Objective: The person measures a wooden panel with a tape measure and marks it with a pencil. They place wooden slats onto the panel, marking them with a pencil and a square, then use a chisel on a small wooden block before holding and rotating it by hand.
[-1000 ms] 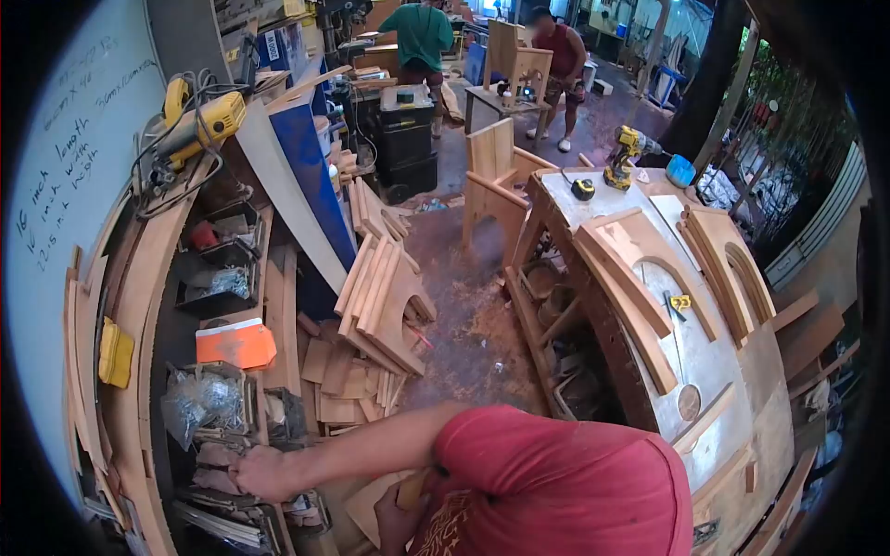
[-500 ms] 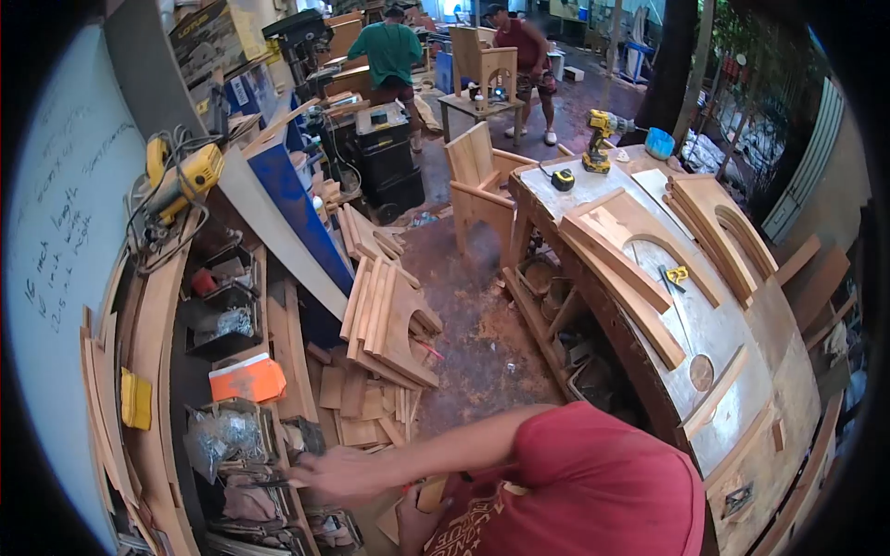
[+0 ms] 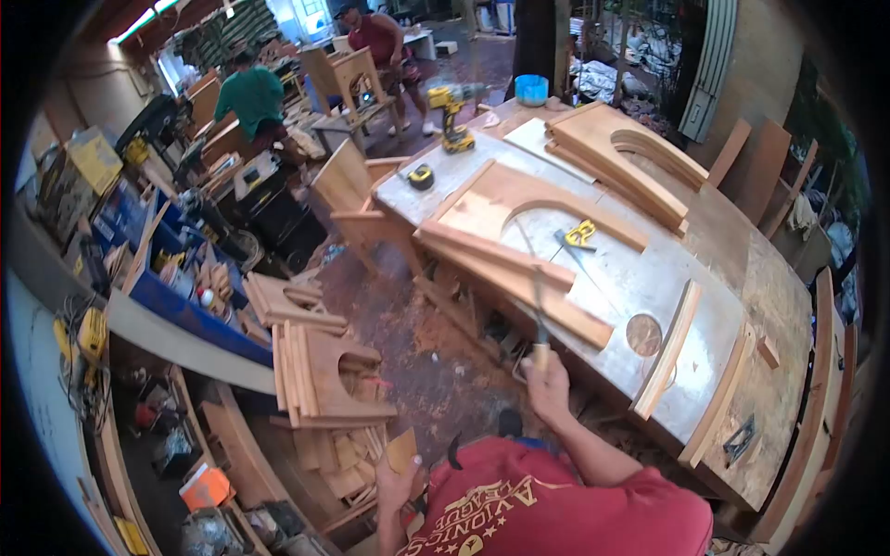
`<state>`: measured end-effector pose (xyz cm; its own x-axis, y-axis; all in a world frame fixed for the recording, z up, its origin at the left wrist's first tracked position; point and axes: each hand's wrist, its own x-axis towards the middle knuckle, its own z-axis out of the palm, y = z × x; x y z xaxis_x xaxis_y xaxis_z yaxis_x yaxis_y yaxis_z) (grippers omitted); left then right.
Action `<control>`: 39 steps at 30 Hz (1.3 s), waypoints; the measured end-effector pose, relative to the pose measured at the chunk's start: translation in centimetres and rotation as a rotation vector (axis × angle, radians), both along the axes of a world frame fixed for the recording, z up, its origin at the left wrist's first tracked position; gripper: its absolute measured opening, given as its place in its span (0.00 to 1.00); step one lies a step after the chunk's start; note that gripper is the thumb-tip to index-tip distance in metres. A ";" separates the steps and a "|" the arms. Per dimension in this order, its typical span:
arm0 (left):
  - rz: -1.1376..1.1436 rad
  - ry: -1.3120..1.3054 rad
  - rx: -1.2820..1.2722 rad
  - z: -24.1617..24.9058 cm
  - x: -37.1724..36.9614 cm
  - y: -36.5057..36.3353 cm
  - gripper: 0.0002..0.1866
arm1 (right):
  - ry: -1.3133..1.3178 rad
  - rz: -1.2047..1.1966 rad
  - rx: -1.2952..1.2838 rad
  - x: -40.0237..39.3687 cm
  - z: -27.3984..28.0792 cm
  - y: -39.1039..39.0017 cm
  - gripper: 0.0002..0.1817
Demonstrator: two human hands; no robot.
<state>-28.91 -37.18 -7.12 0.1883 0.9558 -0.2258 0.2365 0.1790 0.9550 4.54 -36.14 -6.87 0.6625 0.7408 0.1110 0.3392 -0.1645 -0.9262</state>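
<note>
My right hand (image 3: 549, 387) is closed around the pale handle of a long, thin file (image 3: 539, 310). Its dark, narrow blade points up and away, overlapping the table's near edge and the boards there. Low in the view, in front of my red shirt, my left hand (image 3: 397, 480) grips a small flat tan piece (image 3: 401, 454), whose material I cannot tell. Closest to the file lie two long wooden strips (image 3: 519, 278) and a wooden panel with an arched cut-out (image 3: 482, 206) on the metal-topped table (image 3: 607, 295).
A yellow clamp (image 3: 580, 234), a tape measure (image 3: 421, 177) and a cordless drill (image 3: 452, 119) sit on the table. Stacked arched panels (image 3: 320, 371) stand on the floor to the left, beside shelf bins. Two people (image 3: 248, 97) are at the back near a wooden chair.
My right hand has come away from the bins at left and swung right to the table edge, now with the file in it. The view has turned right; my left hand shows more fully.
</note>
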 end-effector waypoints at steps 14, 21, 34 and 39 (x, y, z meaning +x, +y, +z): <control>-0.236 -0.330 -0.190 -3.1 23.8 19.6 0.29 | 0.204 -0.543 0.017 14.0 -6.6 -4.2 0.19; -0.320 -0.125 -0.122 -5.8 29.1 22.7 0.17 | 0.166 -0.677 0.070 14.0 -7.3 -1.2 0.20; -1.126 0.055 0.142 -0.5 29.9 21.6 0.28 | 0.068 -0.854 -0.272 20.9 -8.1 -8.5 0.30; -1.452 0.079 0.494 -0.8 33.5 18.8 0.28 | -0.003 -0.859 -0.391 22.5 -4.8 -11.1 0.34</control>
<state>4.55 -18.42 -7.87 0.9984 -0.0561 -0.0055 -0.0272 -0.5648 0.8248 27.01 -47.26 -11.63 0.9991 -0.0155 -0.0399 -0.0402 -0.6577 -0.7522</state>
